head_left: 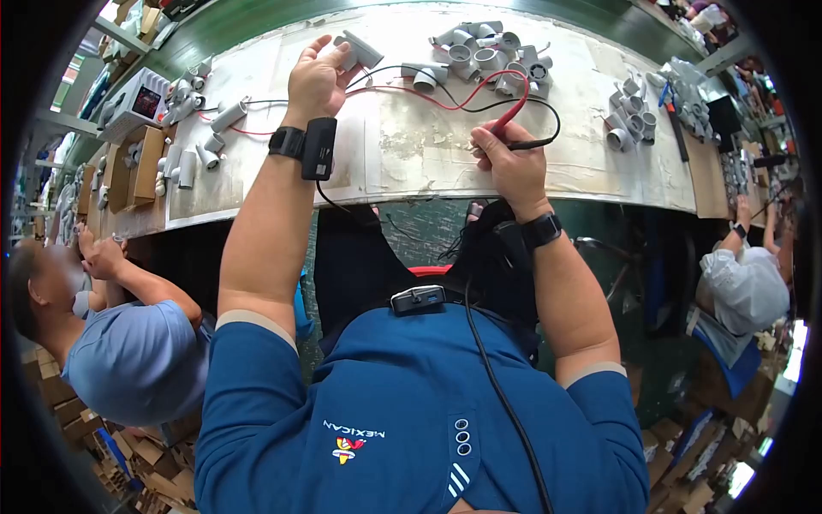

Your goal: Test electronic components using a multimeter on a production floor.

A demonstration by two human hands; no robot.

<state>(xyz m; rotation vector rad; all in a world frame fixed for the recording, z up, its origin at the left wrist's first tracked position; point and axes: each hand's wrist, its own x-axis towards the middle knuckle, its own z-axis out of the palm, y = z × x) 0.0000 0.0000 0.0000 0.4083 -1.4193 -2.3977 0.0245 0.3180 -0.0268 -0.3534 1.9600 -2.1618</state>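
Note:
My left hand (318, 86) is raised over the far part of the table, its fingers closed at the edge of a grey plastic fitting (361, 51). That part looks tubular with a side branch. Closer to me, my right hand (516, 167) pinches two test probes together, a red probe (511, 115) and a black probe (531, 144). Their tips are mostly hidden by my fingers. From the probes a red lead (432, 100) and a black lead (462, 105) loop leftward across the table. Just right of my left hand lies another grey fitting (424, 79).
A heap of grey fittings (488, 58) lies at the far middle, another cluster (629, 118) to the right. Leftward are loose fittings (187, 163), a cardboard box (135, 176) and a boxy device with a screen (137, 103). Co-workers sit at left (141, 351) and right (745, 287).

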